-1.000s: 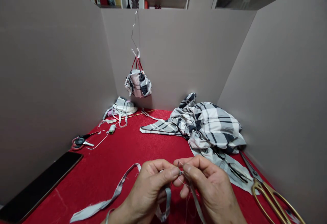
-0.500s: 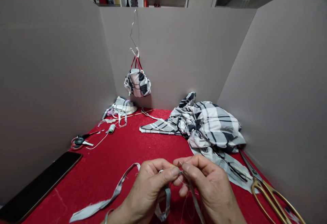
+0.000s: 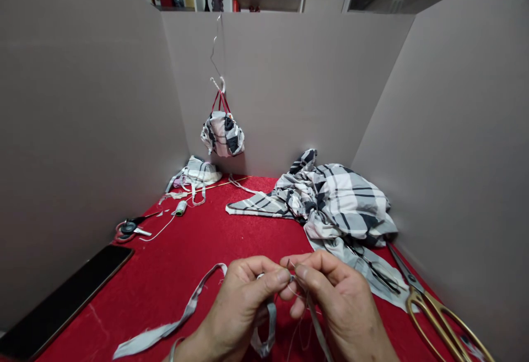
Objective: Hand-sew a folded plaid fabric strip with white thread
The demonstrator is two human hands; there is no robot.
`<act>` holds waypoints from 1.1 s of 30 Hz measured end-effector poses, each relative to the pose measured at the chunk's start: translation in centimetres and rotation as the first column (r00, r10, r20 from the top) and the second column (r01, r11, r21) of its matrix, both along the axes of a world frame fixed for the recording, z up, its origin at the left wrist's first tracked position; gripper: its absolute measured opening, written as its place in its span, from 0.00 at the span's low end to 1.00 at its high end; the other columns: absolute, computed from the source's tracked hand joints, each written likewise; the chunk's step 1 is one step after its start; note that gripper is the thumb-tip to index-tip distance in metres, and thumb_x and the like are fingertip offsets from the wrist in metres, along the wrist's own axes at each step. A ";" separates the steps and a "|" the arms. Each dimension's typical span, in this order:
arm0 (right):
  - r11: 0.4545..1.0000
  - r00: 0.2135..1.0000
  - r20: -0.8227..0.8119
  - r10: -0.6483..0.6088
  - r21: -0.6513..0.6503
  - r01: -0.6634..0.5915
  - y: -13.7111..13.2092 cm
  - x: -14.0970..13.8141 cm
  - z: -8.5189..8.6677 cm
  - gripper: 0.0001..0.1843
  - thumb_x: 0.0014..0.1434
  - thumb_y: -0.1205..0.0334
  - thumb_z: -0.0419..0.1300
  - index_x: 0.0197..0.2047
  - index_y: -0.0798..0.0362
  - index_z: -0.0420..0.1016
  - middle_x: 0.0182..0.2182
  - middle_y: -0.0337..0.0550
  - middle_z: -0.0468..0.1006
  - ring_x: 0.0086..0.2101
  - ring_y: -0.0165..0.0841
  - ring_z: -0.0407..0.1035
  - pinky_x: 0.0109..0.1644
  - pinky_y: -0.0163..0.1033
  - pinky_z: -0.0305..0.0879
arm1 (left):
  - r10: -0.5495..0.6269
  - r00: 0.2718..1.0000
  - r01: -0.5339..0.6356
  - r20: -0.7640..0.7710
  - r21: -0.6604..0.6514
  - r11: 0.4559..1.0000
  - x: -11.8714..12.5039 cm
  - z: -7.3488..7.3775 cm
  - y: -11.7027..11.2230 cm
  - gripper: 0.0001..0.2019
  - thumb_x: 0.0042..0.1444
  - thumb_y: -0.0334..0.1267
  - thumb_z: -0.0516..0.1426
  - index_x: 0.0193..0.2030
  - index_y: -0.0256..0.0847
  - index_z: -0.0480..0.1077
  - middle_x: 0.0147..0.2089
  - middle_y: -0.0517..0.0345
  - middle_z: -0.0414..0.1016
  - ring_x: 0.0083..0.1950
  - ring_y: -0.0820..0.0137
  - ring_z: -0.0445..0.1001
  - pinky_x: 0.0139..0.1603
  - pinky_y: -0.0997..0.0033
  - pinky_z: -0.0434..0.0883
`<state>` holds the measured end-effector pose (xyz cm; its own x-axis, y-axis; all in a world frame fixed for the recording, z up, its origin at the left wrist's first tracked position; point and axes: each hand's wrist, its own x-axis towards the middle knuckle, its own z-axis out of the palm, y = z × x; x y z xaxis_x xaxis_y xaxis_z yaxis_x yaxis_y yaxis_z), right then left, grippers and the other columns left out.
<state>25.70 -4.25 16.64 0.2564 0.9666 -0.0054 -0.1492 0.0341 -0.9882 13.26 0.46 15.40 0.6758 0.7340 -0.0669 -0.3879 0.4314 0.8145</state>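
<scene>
My left hand [image 3: 237,309] and my right hand [image 3: 336,304] meet low in the middle, fingertips pinched together over the red cloth. Between them they hold a narrow grey fabric strip [image 3: 182,315], which trails off to the left across the red table [image 3: 198,252] and loops down under my left hand. A thin needle and thread [image 3: 298,290] show at the pinch of my right fingers, with fine thread hanging below.
A pile of black-and-white plaid cloth [image 3: 334,202] lies right of centre. Large brass scissors [image 3: 433,307] lie at the right edge, small scissors [image 3: 130,227] and a thread spool [image 3: 181,208] at the left, a dark phone [image 3: 61,301] lower left. A plaid pouch [image 3: 222,133] hangs on the back wall.
Almost nothing moves. My fingers shift slightly at the pinch, and the hanging thread below my right hand sways a little.
</scene>
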 end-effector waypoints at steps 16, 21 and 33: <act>0.999 0.999 -0.022 0.031 0.017 -0.031 0.2 0.1 -0.4 0.14 0.52 0.54 0.62 0.30 0.59 0.74 0.25 0.44 0.77 0.19 0.27 0.69 0.24 0.31 0.66 | 0.017 0.999 -0.016 -0.028 0.025 1.000 0.0 -0.2 0.2 0.10 0.53 0.34 0.58 0.23 0.32 0.68 0.24 0.56 0.71 0.26 0.74 0.69 0.29 0.77 0.63; 1.000 1.000 -0.010 0.025 0.017 -0.025 -0.1 0.2 -0.4 0.13 0.53 0.55 0.62 0.29 0.58 0.74 0.28 0.45 0.78 0.20 0.27 0.69 0.26 0.31 0.66 | 0.021 1.000 -0.020 -0.019 0.026 0.999 0.0 0.0 0.1 0.10 0.53 0.34 0.58 0.23 0.32 0.68 0.24 0.56 0.71 0.26 0.74 0.69 0.29 0.77 0.62; 0.999 0.999 -0.022 0.030 0.026 -0.030 0.2 0.1 -0.6 0.13 0.53 0.55 0.62 0.30 0.59 0.74 0.24 0.44 0.77 0.19 0.28 0.69 0.25 0.31 0.67 | 0.037 0.997 -0.035 -0.060 0.043 0.998 0.0 -0.3 0.2 0.11 0.52 0.36 0.59 0.23 0.33 0.68 0.23 0.57 0.70 0.27 0.73 0.69 0.29 0.76 0.62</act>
